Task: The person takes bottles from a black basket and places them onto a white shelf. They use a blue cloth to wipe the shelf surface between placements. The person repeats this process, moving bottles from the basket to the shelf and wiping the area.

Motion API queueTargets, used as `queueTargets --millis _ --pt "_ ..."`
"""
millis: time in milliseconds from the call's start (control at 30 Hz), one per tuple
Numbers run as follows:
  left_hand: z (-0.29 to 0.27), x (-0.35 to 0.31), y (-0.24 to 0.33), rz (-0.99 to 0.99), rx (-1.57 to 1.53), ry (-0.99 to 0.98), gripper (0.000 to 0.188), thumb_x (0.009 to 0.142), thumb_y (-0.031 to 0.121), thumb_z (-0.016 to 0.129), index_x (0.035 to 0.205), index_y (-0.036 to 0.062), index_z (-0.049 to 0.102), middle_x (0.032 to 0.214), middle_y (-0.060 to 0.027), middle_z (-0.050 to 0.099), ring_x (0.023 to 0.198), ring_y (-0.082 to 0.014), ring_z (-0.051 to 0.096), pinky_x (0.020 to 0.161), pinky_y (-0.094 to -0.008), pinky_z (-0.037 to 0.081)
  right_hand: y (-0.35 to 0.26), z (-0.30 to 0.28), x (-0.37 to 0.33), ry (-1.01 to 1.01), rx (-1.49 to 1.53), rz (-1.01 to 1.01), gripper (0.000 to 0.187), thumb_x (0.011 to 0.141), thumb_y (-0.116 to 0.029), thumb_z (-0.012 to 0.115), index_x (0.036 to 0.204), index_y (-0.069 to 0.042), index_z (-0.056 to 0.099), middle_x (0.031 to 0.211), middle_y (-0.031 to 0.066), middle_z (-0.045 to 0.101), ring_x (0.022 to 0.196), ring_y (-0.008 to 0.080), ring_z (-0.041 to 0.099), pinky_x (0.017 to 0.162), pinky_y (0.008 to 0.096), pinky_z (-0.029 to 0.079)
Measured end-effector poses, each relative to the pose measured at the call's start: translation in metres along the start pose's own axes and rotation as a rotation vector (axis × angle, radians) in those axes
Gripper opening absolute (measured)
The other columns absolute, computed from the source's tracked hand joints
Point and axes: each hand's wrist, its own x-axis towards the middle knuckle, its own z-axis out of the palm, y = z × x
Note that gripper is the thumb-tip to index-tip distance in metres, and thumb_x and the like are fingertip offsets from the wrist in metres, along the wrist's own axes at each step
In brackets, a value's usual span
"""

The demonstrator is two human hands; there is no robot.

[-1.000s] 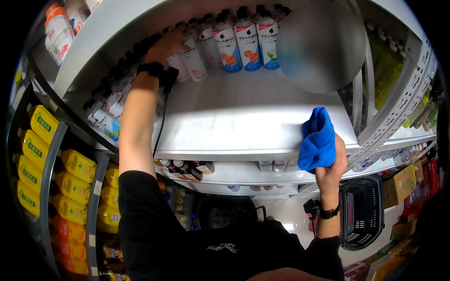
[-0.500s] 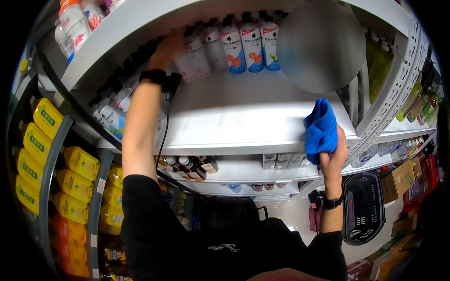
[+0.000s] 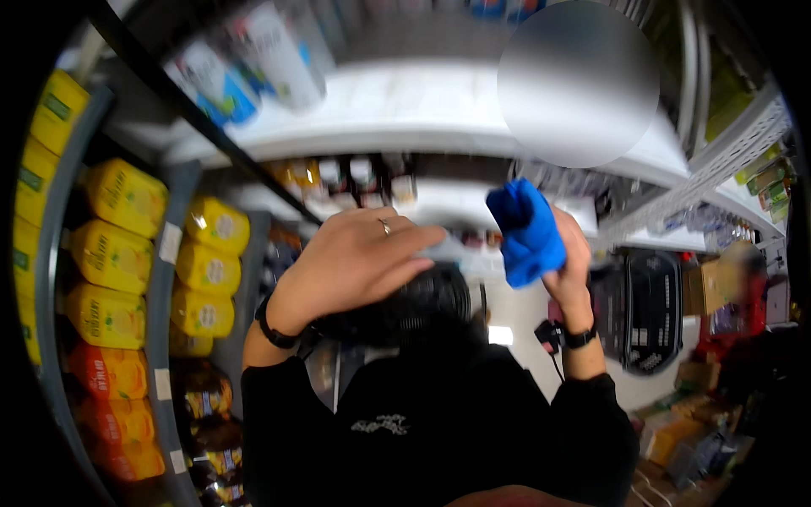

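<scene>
My right hand (image 3: 575,253) grips a crumpled blue cloth (image 3: 528,237) in front of the white shelf (image 3: 414,106). Held over my chest, my left hand (image 3: 359,258) has its fingers stretched out and its thumb apart, with nothing seen in it; a ring is on one finger. Both hands are away from the shelf. White bottles with blue lower parts (image 3: 283,59) stand at the shelf's left end, smeared by motion. A blurred round patch hides the shelf's right part.
Yellow bottles (image 3: 114,253) and orange ones (image 3: 110,372) fill a grey rack at left. Dark bottles (image 3: 363,175) stand on a lower shelf. A black basket (image 3: 629,338) is on the floor at right, near cardboard boxes (image 3: 708,286). A black object lies below my left hand.
My left hand has come away from the bottles at the back of the shelf, down toward my body. My right hand, still holding the blue cloth, has drawn inward. The view has tilted downward.
</scene>
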Motion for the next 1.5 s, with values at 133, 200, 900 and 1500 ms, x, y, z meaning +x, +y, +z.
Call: queueTargets --millis 133,200,900,1500 --pt "0.091 -0.120 -0.045 -0.599 -0.374 -0.034 0.022 0.090 0.016 0.064 0.110 0.0059 0.065 0.080 -0.0111 0.065 0.068 -0.0198 0.062 0.063 -0.0301 0.048 -0.010 0.057 -0.062 -0.280 0.076 0.119 0.056 0.066 -0.003 0.065 0.121 -0.001 0.058 0.119 0.0212 0.062 0.107 0.0404 0.060 0.093 0.0424 0.048" --pt "0.141 -0.165 -0.080 -0.745 -0.418 -0.116 0.022 0.091 0.015 0.063 0.109 0.0031 0.063 0.078 -0.0100 0.064 0.067 -0.0167 0.061 0.062 -0.0289 0.047 -0.005 0.077 -0.109 -0.391 0.057 0.327 0.060 0.067 -0.001 0.066 0.126 -0.003 0.056 0.118 0.0211 0.062 0.108 0.0394 0.060 0.093 0.0415 0.048" --pt "0.608 -0.361 -0.129 -1.132 -0.476 -0.719 0.037 0.085 0.027 0.065 0.115 0.0052 0.062 0.106 -0.0195 0.067 0.101 -0.0368 0.063 0.087 -0.0426 0.050 0.011 0.144 -0.427 -0.529 0.296 1.139 0.065 0.070 0.001 0.068 0.131 -0.006 0.051 0.120 0.0216 0.061 0.109 0.0408 0.060 0.094 0.0402 0.049" --pt "0.825 -0.397 -0.243 -1.006 -0.045 -0.928 0.046 0.085 0.014 0.061 0.128 0.0095 0.047 0.114 -0.0236 0.063 0.108 -0.0413 0.060 0.090 -0.0486 0.050 0.036 0.166 -0.551 -0.579 0.210 1.139 0.053 0.072 -0.008 0.074 0.122 0.000 0.058 0.120 0.0198 0.063 0.109 0.0369 0.062 0.096 0.0424 0.049"
